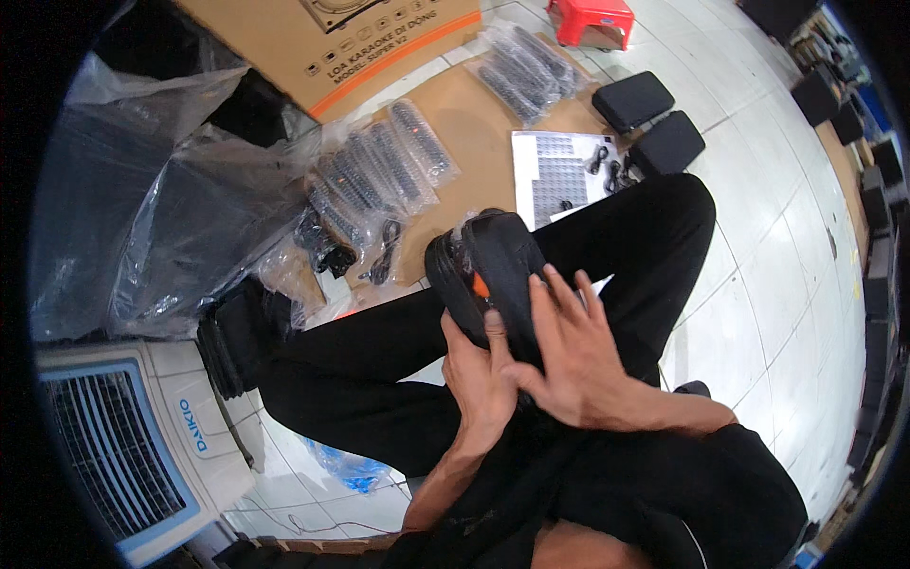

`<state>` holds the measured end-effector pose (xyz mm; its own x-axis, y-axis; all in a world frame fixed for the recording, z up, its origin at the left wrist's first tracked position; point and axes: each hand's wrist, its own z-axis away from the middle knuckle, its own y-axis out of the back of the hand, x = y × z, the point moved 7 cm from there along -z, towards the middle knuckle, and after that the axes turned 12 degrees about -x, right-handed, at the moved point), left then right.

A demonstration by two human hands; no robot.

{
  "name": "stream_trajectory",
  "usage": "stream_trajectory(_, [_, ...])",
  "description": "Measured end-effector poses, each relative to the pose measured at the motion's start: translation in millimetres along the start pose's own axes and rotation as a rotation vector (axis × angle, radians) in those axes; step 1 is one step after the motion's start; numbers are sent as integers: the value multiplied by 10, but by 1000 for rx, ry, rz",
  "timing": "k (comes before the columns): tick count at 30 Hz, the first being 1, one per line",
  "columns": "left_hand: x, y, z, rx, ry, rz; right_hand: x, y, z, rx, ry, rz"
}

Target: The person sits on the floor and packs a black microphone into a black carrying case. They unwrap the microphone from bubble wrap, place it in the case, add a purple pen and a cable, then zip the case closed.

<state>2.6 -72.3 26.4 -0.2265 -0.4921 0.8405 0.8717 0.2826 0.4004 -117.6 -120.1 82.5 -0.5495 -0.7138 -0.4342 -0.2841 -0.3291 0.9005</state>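
Observation:
Above my lap is a black zip case, its two halves slightly parted. Clear plastic and an orange bit show in the gap; I cannot make out the rest of what is inside. My left hand grips the near end of the case, with the thumb at the gap between the halves. Against the right side of the case lies my right hand, fingers stretched and spread, its thumb close to my left hand.
Bubble-wrapped items and a coiled cable lie on flat cardboard. A printed sheet, two closed black cases, a red stool and a large carton surround it. An air cooler stands left.

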Motion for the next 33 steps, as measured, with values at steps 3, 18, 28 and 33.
stream_trajectory(3, [-305, 20, -44, 44, 30, 230, -16, -346, -64, -187, 26, -217])
stream_trajectory(18, [-160, 264, -291, 175, 17, 176, 566, -584, -235, -298, -12, -706])
stream_trajectory(28, [-213, 706, -296, 347, -7, 320, 1019, -984, -284, -439, -273, -1153])
stream_trajectory(33, [-431, 1057, -486, 409, 2, 704, 919, -849, -208, -548, -162, -1196])
